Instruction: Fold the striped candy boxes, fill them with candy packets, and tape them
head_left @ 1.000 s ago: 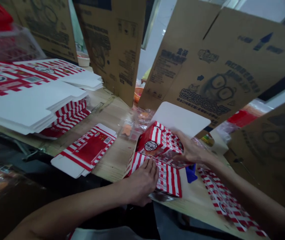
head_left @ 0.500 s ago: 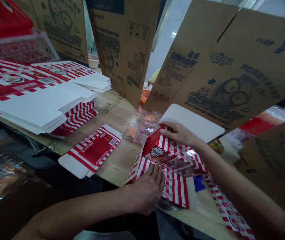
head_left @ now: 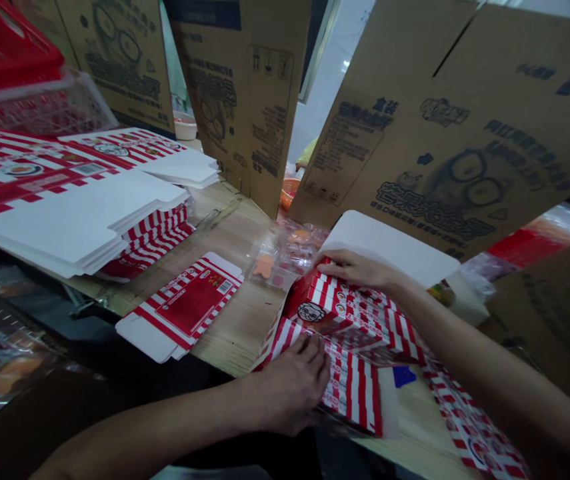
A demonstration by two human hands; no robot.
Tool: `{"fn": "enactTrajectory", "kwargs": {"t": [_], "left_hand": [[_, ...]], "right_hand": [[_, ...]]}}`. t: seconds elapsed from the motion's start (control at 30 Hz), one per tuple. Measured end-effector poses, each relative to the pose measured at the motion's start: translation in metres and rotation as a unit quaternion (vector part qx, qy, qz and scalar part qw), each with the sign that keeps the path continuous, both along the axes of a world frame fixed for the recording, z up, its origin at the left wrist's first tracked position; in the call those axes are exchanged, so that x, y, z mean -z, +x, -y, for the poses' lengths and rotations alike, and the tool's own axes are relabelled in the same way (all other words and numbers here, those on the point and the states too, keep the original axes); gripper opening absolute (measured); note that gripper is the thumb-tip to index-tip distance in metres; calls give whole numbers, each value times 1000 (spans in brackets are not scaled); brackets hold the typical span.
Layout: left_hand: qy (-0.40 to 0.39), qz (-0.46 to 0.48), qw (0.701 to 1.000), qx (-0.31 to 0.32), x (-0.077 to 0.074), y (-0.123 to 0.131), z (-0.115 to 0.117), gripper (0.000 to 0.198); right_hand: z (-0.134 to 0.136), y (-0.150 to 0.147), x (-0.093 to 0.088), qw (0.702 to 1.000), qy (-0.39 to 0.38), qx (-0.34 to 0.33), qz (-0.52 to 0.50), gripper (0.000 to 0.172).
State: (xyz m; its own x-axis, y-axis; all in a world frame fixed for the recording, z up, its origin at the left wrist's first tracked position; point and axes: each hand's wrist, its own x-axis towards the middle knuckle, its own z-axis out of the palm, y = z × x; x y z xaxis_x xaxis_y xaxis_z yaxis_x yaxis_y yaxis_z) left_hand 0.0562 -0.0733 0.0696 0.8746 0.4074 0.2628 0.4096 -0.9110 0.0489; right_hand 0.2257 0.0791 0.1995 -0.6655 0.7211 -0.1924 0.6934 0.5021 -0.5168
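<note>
My left hand and right hand touch formed red-and-white striped cardboard boxes, fingers' grip unclear; flat striped cartons remain

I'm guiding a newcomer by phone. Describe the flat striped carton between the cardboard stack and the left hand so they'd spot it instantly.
On the wooden table, find the wide stack of red-and-white cardboard at the picture's left. Between it and the left hand lies the flat striped carton. Unlike the stacked cardboard, it lies by itself, a big red panel facing up.
</note>
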Motion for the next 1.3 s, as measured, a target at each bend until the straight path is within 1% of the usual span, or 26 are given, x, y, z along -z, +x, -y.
{"fn": "enactTrajectory", "kwargs": {"t": [0.1,0.17,0.23,0.33,0.4,0.47,0.53,0.63,0.67,0.73,0.83,0.9,1.0,1.13,1.17,1.23,1.3], "left_hand": [[-1,-3,1000,-2,-1,0,1,72],[-1,-5,1000,-1,0,1,2,71],[0,-5,1000,-1,0,1,2,70],[2,-4,1000,-8,2,1,3,67],[2,-1,1000,-11,2,1,3,66],[2,2,1000,-12,4,1,4,66],[0,3,1000,-17,5,1,5,69],[-10,-2,1000,-28,6,2,6,77],[-15,-5,999,-28,6,1,6,79],[-26,-13,999,-23,4,0,6,84],[-36,-26,999,-18,-1,-1,5,88],[-39,-32,999,-20,-4,-1,4,88],[-45,-35,998,-18,-4,0,3,88],[-48,-21,999,-12,1,1,3,90],[-51,-10,999,-8,1,-1,5,87],[-59,39,997,7,-6,-6,6,71],[-47,123,991,13,-23,-12,3,49]], "right_hand": [[0,1,0,1000,-3,0,-3,47],[-2,1,5,1000,-3,-8,-9,46],[-6,-2,16,1000,-1,-14,-7,46],[-13,-13,37,999,21,-8,24,47],[-12,-20,44,998,44,-6,41,45],[-2,-21,42,997,69,2,44,44],[15,-15,33,993,107,17,40,45],[44,0,23,985,164,24,43,54],[52,5,22,984,171,18,48,59],[61,11,29,985,161,-1,63,67],[64,12,44,988,140,-18,64,68],[63,9,51,988,142,-17,57,68],[63,6,55,987,148,-16,51,69],[63,2,54,986,157,-23,50,71],[63,1,53,986,160,-22,47,70],[66,1,49,985,171,-14,32,65],[73,4,42,981,191,8,16,57]]}}
